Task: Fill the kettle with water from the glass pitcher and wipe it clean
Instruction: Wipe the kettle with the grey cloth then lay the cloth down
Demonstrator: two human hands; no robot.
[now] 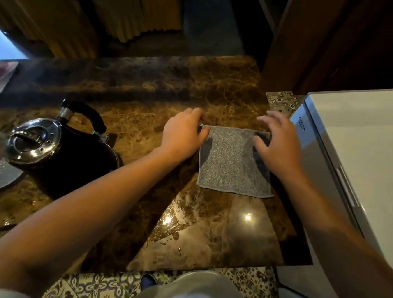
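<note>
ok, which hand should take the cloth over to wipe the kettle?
Probably left. The left hand already touches the cloth at its far left corner, and the kettle stands on that side. The right hand would have to cross over.

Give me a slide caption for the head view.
Both hands, left and right, hold a grey cloth flat beside the black kettle.

Brown marble desk (148, 93)
A black kettle (73, 144) stands at left; a grey cloth (231, 165) lies flat at right, well apart.
</note>
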